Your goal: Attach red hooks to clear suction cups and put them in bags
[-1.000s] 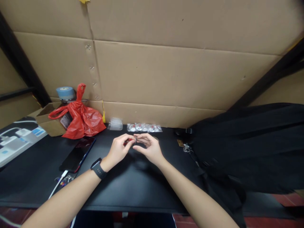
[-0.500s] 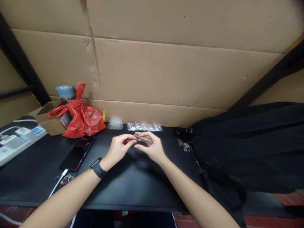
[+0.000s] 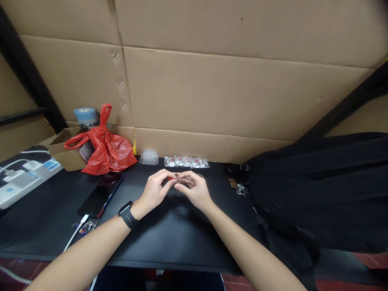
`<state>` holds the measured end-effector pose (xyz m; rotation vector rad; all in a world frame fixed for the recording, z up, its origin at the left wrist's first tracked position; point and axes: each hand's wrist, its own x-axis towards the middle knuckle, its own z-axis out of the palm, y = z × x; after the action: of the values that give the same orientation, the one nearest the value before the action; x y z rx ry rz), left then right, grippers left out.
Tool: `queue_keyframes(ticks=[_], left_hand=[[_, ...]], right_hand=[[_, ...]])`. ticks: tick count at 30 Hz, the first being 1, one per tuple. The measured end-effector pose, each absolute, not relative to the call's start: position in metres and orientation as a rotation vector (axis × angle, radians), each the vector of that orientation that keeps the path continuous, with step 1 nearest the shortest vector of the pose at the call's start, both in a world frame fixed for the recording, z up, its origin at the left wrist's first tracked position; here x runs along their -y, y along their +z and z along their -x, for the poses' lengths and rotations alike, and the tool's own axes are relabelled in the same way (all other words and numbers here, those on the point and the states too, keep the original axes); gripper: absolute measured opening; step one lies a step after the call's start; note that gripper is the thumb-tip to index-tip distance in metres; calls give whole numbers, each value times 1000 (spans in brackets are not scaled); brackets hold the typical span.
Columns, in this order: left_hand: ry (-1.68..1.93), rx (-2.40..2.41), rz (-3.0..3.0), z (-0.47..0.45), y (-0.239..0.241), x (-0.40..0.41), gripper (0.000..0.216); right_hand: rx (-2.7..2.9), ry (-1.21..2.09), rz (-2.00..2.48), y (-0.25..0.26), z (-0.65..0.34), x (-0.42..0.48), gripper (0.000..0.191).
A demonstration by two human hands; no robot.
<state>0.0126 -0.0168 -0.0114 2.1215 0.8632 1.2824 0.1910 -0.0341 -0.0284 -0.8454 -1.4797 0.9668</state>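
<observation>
Over the middle of the black tabletop, my two hands meet fingertip to fingertip. My left hand [image 3: 155, 188] is closed, its thumb and fingers pinching a small thin disc with a red part [image 3: 177, 178], seen almost edge-on. From the other side, the thumb and fingertips of my right hand [image 3: 196, 190] press in on the same disc. Fingers hide most of it, so its exact kind does not show. Behind my hands lies a row of clear packets [image 3: 187, 162] with round silvery pieces and red marks in them. Left of these are flat clear plastic sleeves [image 3: 149, 157].
At left stand a tied red plastic bag [image 3: 110, 151], a cardboard box [image 3: 69, 158] and a blue-lidded jar [image 3: 86, 116]. A phone [image 3: 101, 194] on a white cable and a power strip [image 3: 18, 184] lie nearer. A black bag [image 3: 321, 194] fills the right, beside keys [image 3: 241, 190].
My right fingertips have closed in on the disc, and the gap between my hands is narrower. The whole view has shifted slightly.
</observation>
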Motion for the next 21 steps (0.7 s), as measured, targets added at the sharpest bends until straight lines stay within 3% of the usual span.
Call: queue_keyframes(ticks=[2,6,14,21], left_hand=[[1301,-882,-2127,-12,-11,16,11],[1315,-905,-2155,-12,-12,14,10],[1269,-894,-2171,-10,-11,14,19],[771,-944,-2489,-4,-16,6,30]], right_hand=[[1624,893,858,-24,-192,35,15],[1863,569,886,-12,-194,37,22],[1936,397,932,-13,-197,36,12],[2008,292,968,-14,-208,30,10]])
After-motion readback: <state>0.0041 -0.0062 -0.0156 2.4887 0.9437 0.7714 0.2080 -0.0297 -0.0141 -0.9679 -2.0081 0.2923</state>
